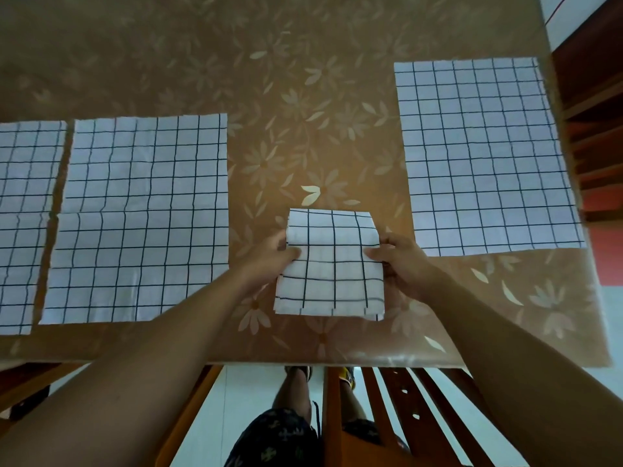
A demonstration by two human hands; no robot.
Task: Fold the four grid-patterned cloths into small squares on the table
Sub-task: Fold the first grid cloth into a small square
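Nearest, the left hand and the right hand each pinch one side of the folded cloth, thumbs on top, so both hands are clamped on it; holding it at the middle of both sides likely helps bend one half over the other to make a small square; its near part seems to lie on the surface; left of the folded cloth lies the left cloth, flat; past that, the far-left cloth, partly cut off; right of it and farther back, the right cloth; these three look spread out, ready for folding.
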